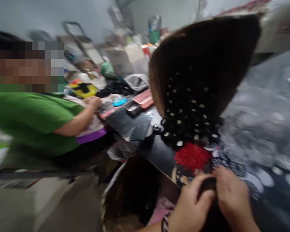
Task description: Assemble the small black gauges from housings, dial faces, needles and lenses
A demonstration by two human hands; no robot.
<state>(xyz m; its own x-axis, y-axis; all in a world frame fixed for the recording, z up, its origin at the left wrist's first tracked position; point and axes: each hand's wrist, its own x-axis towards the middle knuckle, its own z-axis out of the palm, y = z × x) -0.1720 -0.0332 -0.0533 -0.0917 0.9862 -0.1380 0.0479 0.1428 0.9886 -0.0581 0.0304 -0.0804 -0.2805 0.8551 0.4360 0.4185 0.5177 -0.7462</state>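
Observation:
My left hand [192, 199] and my right hand [233, 193] meet at the table's near edge. Between them they grip a small dark round piece [209, 184], partly covered by the fingers and blurred. Just beyond lies a red heap [192, 157] of small thin pieces. Behind it, black round pieces [180, 129] with pale centres spill onto the table from a tilted, dark-mouthed container [157, 87]. Flat white discs [263, 178] and dark patterned round pieces [228, 158] lie beside my right hand.
A clear plastic bag [261, 122] of transparent items fills the right side. An open box [107, 196] stands below the black table [157, 154]. A dark flat phone-like slab [141, 127] and a pink tray [145, 98] lie farther left. A person in a green top [38, 119] sits at left.

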